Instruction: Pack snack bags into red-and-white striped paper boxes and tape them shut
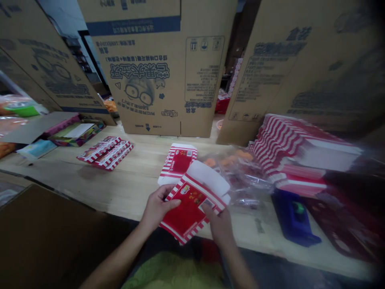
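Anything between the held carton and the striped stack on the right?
Yes: a clear plastic bag with orange contents lies on the table, directly between the carton and the stack.

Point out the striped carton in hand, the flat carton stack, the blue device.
Striped carton [188, 212]: head view, red front panel.
Flat carton stack [270, 148]: head view, striped edges.
Blue device [288, 222]: head view, blue casing.
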`<state>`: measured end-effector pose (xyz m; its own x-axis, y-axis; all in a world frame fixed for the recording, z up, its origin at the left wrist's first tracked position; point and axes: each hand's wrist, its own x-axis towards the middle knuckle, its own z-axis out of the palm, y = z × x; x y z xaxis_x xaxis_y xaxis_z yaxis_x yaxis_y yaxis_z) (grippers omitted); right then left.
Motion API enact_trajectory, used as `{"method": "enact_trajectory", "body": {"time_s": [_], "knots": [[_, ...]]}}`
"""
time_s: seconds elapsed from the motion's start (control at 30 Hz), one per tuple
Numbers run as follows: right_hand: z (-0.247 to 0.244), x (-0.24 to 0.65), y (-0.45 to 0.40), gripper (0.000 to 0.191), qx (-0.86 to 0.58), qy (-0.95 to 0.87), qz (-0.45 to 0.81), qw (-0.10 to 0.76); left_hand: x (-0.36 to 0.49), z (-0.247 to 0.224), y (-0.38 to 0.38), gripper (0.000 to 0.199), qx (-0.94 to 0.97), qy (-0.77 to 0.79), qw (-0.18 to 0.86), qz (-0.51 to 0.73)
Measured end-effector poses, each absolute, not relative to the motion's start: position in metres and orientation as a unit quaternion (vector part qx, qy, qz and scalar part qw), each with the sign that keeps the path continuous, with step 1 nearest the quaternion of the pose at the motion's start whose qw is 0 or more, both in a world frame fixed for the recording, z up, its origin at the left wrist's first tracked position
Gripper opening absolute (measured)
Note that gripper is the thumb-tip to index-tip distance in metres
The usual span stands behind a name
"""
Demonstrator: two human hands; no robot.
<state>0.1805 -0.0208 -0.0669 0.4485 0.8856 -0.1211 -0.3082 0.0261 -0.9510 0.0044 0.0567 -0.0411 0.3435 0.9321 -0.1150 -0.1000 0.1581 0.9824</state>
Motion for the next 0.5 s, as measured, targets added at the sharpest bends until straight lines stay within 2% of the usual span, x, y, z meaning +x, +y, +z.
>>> {"method": "enact_trajectory", "body": {"time_s": [0.07, 0.2, 0.5], "knots": [[-0.061, 0.175, -0.018, 0.041, -0.531, -0.264, 0.462, 0.659, 0.009, -0.051, 0.053, 0.046, 0.467, 0.402, 0.666, 0.419], [-0.057, 0.176, -0.007, 0.045, -0.517, -0.233, 0.464, 0.681, 0.015, -0.067, 0.044, 0.034, 0.41, 0.385, 0.722, 0.403], [-0.059, 0.185, 0.0, 0.066, -0.499, -0.22, 0.519, 0.658, 0.014, -0.086, 0.032, 0.031, 0.402, 0.317, 0.782, 0.356]]}}
